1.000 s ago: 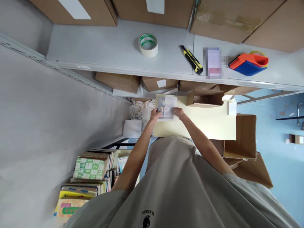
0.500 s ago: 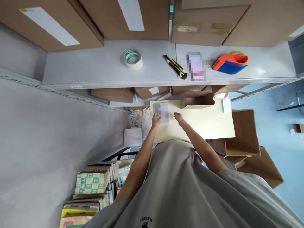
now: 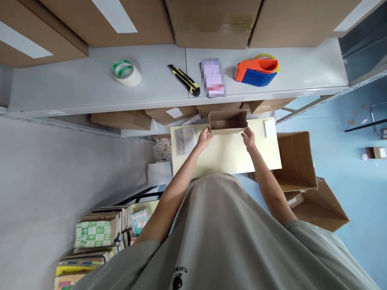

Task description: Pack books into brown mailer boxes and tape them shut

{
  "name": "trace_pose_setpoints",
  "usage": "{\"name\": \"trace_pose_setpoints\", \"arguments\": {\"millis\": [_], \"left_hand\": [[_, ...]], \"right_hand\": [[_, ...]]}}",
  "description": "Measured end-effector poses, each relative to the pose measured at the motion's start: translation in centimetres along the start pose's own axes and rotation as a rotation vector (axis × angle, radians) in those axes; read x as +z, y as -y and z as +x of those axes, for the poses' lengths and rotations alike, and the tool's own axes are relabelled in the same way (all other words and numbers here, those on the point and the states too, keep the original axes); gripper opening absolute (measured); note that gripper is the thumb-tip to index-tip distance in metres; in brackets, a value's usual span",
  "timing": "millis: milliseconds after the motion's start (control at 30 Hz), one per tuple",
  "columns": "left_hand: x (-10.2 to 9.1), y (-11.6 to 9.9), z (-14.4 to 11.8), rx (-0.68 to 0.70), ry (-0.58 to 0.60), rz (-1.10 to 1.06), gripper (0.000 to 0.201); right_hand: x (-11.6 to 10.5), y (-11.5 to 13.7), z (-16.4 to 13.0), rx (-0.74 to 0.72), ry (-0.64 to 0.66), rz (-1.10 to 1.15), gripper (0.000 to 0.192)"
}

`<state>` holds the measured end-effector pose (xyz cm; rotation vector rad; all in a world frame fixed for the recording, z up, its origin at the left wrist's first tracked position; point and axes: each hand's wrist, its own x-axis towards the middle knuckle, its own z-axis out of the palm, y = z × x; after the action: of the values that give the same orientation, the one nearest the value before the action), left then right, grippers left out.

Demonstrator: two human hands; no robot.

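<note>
A small open-topped cardboard box rests near the back of a pale yellow tabletop. The fingers of my left hand are closed at its left front corner. At the opposite corner, my right hand has thumb and fingers on the box's right side. Left of the box lies a clear plastic bag with a greyish printed piece in it. A stack of small white slips sits at the tabletop's right edge.
On the grey shelf above are a tape roll, a yellow-black utility knife, a blurred phone and an orange-blue tape dispenser. Large open cartons stand at the right. Stacked books are at lower left.
My left hand has left the plastic bag and moved right to the cardboard box. My right hand has gone to the box's right side. The whole view has shifted.
</note>
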<state>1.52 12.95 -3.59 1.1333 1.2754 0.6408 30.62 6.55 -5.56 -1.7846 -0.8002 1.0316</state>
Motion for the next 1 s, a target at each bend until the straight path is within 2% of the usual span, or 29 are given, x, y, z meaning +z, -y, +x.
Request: {"name": "trace_pose_setpoints", "arguments": {"millis": [100, 200, 333, 433, 533, 667, 767, 833, 933, 1000], "left_hand": [[1.0, 0.3, -1.8, -0.011, -0.034, 0.004, 0.058], [1.7, 1.2, -4.9, -0.014, -0.085, 0.001, 0.062], [2.5, 3.0, -9.7, -0.048, -0.062, -0.017, 0.066], [3.1, 4.1, -12.4, -0.076, -0.026, -0.017, 0.067], [3.8, 4.8, -13.6, -0.104, -0.042, -0.001, 0.072], [4.1, 5.3, -13.9, -0.130, -0.041, 0.024, 0.070], [2.7, 6.0, -13.4, -0.125, -0.053, 0.050, 0.067], [0.7, 7.0, -12.6, -0.152, -0.148, 0.090, 0.069], [-3.9, 8.9, -11.0, -0.226, -0.340, 0.188, 0.070], [-7.4, 10.3, -9.9, -0.265, -0.443, 0.274, 0.071]], "right_hand": [[-0.6, -0.1, -0.4, -0.112, 0.095, 0.035, 0.077], [-2.6, -0.8, -2.8, -0.158, 0.119, 0.024, 0.074], [-6.1, -2.3, -7.0, -0.128, 0.110, -0.013, 0.073], [-7.3, -3.8, -9.7, -0.071, 0.106, -0.031, 0.077], [-7.4, -5.1, -11.4, -0.016, 0.125, -0.029, 0.082], [-7.3, -6.4, -12.4, 0.069, 0.111, -0.004, 0.085], [-7.4, -7.3, -13.4, 0.213, 0.025, 0.017, 0.086], [-7.1, -7.8, -14.3, 0.306, 0.046, 0.000, 0.084], [-4.7, -8.0, -16.0, 0.360, 0.252, -0.032, 0.077], [-1.4, -7.6, -17.1, 0.352, 0.402, -0.066, 0.070]]}}
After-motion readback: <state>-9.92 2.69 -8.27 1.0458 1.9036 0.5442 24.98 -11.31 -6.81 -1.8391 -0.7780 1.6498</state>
